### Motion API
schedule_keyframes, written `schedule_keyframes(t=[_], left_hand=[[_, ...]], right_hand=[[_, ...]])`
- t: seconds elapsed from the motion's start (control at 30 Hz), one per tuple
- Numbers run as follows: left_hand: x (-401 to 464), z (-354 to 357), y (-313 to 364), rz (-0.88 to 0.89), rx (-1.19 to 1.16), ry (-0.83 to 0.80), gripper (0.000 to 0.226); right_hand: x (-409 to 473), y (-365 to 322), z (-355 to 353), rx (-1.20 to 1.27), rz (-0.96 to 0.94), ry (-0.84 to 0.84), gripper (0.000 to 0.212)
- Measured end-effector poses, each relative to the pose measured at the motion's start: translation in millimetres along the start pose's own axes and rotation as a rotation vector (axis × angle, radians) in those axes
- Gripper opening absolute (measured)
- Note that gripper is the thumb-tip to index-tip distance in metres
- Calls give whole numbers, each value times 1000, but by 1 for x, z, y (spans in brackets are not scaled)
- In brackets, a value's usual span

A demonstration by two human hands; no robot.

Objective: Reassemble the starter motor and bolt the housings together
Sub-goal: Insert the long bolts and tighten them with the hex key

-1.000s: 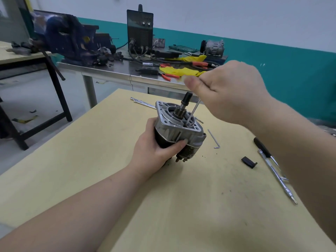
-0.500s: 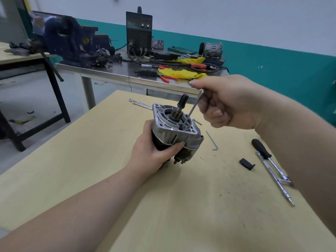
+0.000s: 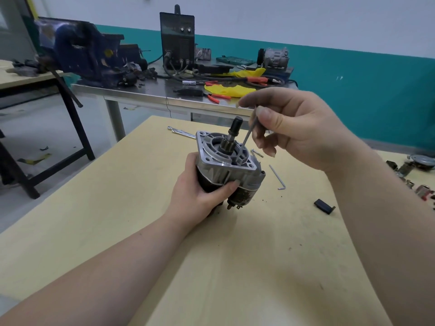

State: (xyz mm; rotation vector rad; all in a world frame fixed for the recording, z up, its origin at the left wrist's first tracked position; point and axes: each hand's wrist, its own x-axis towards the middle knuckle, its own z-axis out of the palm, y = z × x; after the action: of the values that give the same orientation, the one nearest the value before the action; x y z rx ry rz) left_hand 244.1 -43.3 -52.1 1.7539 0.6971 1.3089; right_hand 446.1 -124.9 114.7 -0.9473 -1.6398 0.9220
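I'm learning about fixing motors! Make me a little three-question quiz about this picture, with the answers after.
1. True or false: the left hand holds the starter motor upright on the wooden table.
2. What does the right hand pinch? A) pliers B) a thin metal key C) a hammer
3. Fill in: the key's lower end goes into the motor's silver ____ end.

Key: 1 true; 2 B; 3 top.
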Motion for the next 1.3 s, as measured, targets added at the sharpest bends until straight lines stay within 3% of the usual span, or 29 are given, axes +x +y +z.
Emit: schedule_keyframes(t=[0.13, 0.37, 0.53, 0.73, 0.87, 0.93, 1.03, 1.1, 1.2, 1.3], left_hand=[[0, 0, -1, 7, -3, 0, 74], [2, -1, -1, 24, -10, -13, 71], [2, 0, -1, 30, -34, -21, 71], [1, 1, -1, 4, -36, -13, 72], [-1, 1, -3, -11, -40, 4, 75], [-2, 2, -3, -14, -40, 10, 75], [-1, 0, 1, -37, -80, -9, 79], [1, -3, 5, -75, -108, -52, 84], [5, -9, 12, -167, -149, -151, 77], [11, -14, 9, -205, -174, -258, 71]], right_hand=[[9, 3, -2, -86, -5, 15, 26], [9, 6, -3, -495, -138, 57, 8], [0, 6, 10, -663, -217, 250, 36], [-16, 11, 43, -698, -203, 552, 41], [-16, 9, 47, -701, -177, 598, 40], [-15, 10, 47, -577, -142, 558, 35], [-15, 11, 52, -124, -25, 521, 19], [-14, 14, 58, 104, 41, 502, 20], [-10, 18, 66, 257, -20, 495, 18], [-1, 10, 47, 726, -131, 496, 23]])
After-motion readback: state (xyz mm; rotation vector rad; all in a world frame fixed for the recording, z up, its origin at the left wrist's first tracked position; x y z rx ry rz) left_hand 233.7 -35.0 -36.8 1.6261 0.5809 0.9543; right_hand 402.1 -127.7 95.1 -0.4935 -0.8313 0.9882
